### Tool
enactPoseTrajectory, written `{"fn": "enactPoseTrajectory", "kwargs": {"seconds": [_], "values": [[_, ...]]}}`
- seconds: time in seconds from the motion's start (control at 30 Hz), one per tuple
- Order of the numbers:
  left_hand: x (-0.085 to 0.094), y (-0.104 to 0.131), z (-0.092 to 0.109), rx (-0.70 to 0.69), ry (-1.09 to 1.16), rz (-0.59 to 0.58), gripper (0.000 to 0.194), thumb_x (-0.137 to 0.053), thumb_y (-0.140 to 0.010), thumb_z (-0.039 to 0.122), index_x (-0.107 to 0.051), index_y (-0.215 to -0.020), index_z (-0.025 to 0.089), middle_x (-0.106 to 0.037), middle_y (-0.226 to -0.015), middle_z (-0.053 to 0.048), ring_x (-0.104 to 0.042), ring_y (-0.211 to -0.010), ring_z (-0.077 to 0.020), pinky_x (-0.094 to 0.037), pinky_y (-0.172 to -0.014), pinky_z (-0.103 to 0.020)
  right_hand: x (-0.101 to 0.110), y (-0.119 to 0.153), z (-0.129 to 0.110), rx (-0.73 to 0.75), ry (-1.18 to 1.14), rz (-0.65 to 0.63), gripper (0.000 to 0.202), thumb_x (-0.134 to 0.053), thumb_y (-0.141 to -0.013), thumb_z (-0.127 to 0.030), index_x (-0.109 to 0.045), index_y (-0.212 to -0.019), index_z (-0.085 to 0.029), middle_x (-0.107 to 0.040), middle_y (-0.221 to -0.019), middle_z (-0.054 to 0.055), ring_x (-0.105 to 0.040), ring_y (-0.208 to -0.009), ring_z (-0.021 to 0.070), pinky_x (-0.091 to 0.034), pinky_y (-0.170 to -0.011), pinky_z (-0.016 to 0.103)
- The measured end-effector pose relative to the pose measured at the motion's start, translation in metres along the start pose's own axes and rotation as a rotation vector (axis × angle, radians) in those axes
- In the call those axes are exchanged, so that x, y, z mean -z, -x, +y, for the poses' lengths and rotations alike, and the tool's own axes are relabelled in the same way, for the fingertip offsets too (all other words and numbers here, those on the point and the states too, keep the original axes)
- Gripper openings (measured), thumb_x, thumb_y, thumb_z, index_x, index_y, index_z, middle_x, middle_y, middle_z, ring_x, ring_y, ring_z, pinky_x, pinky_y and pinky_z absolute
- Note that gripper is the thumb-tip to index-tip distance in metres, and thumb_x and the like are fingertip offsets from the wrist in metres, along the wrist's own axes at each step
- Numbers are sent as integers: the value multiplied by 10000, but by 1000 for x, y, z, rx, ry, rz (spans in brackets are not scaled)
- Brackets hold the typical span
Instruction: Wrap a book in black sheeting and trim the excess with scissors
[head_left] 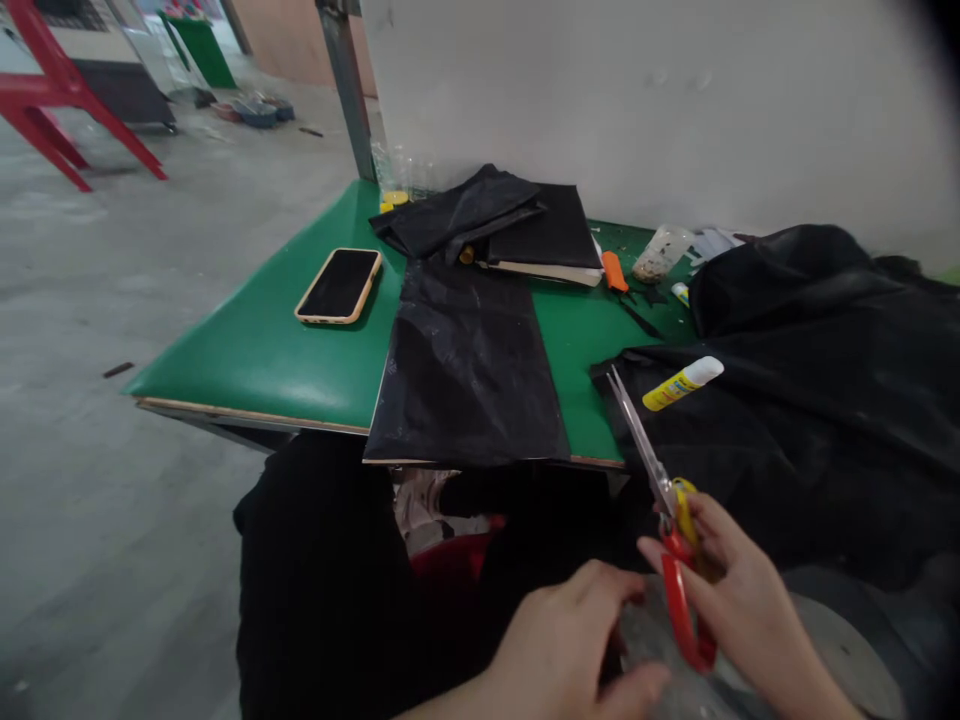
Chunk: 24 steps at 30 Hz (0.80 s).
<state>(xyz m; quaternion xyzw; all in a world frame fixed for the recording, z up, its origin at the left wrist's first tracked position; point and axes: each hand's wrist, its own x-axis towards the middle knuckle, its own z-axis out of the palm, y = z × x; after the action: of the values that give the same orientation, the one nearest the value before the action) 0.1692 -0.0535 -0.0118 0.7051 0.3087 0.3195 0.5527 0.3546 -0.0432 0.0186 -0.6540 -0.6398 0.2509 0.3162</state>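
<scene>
My right hand [750, 590] grips scissors [651, 470] with red and yellow handles, their blades pointing up and nearly together. My left hand [562, 640] is curled at the edge of a see-through plastic thing [652, 630], low in the view and partly hidden; its exact kind is unclear. A yellow glue stick with a white cap [682, 383] lies on a large black sheet [810, 420] just past the scissors. In front of my lap, a flat piece covered in black [472, 370] reaches the front edge of the green table [247, 350].
A phone [341, 286] lies on the left of the table. Behind are a black-covered book [547, 235], crumpled black material [465, 215], an orange cutter-like item [614, 271] and a clear cup [664, 253]. A wall bounds the back; a red chair [60, 95] stands at far left.
</scene>
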Motion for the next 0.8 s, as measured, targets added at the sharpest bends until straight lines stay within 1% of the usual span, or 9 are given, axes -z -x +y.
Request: {"fn": "enactPoseTrajectory", "kwargs": {"seconds": [0.07,0.1,0.2,0.27,0.37,0.47,0.6,0.7,0.8], "values": [[-16,-8,3,-72,21,20,385,-694,-690,306,-617,-1041,168,-637,-867,-57,-576,-636,-157,-445,-524,-234,-11,7,-13,-130,-200,-89,290,-600,-821,-440,-480,-991,-238,-536,-644,-26,-531,-486,136,-457,-425,232],[-22,-10,4,-100,17,61,281,-677,-688,292,-631,-935,167,-618,-774,-39,-538,-578,-144,-414,-488,-234,-15,9,-16,-192,-273,-103,283,-598,-824,-439,-486,-988,-238,-517,-647,-29,-502,-483,124,-444,-423,225],[-31,-12,6,-160,-60,215,19,-572,-666,183,-554,-674,184,-491,-554,10,-392,-459,-113,-318,-445,-257,-20,8,-18,-243,-370,-26,300,-619,-807,-443,-505,-987,-232,-501,-702,-18,-482,-545,119,-445,-465,219],[-31,-9,9,-147,-58,238,75,-539,-646,161,-485,-600,188,-437,-514,22,-344,-440,-100,-282,-441,-259,-21,5,-15,-240,-381,4,334,-643,-785,-447,-507,-994,-225,-521,-752,-2,-510,-612,136,-471,-523,232],[-26,-4,13,-33,125,134,55,-527,-672,161,-501,-627,175,-425,-517,34,-338,-413,-70,-264,-409,-212,-19,0,-11,-265,-330,-44,359,-644,-790,-439,-492,-1028,-217,-532,-813,14,-529,-683,148,-486,-595,244],[-21,0,14,11,247,78,57,-523,-694,152,-580,-698,148,-450,-524,34,-369,-407,-56,-279,-399,-170,-11,-6,-8,-230,-250,-112,413,-685,-754,-407,-470,-1053,-218,-508,-836,8,-516,-721,146,-486,-652,248],[-21,1,12,3,312,-1,99,-569,-743,207,-635,-723,137,-504,-531,21,-432,-422,-63,-318,-423,-159,3,-15,-9,-78,-138,-204,515,-705,-724,-401,-425,-1126,-243,-521,-995,32,-527,-905,184,-471,-797,281],[-17,-1,13,-58,343,-68,103,-637,-742,234,-677,-734,139,-496,-516,26,-441,-431,-68,-333,-453,-175,9,-21,-13,9,-106,-274,587,-712,-706,-418,-410,-1182,-253,-512,-1126,54,-499,-1060,226,-446,-882,301],[-5,-3,19,4,402,-95,201,-632,-757,204,-718,-934,165,-545,-605,8,-469,-499,-85,-368,-510,-194,12,-27,-13,18,-118,-185,591,-716,-705,-403,-416,-1191,-250,-516,-1136,60,-526,-1043,227,-466,-858,296]]}}
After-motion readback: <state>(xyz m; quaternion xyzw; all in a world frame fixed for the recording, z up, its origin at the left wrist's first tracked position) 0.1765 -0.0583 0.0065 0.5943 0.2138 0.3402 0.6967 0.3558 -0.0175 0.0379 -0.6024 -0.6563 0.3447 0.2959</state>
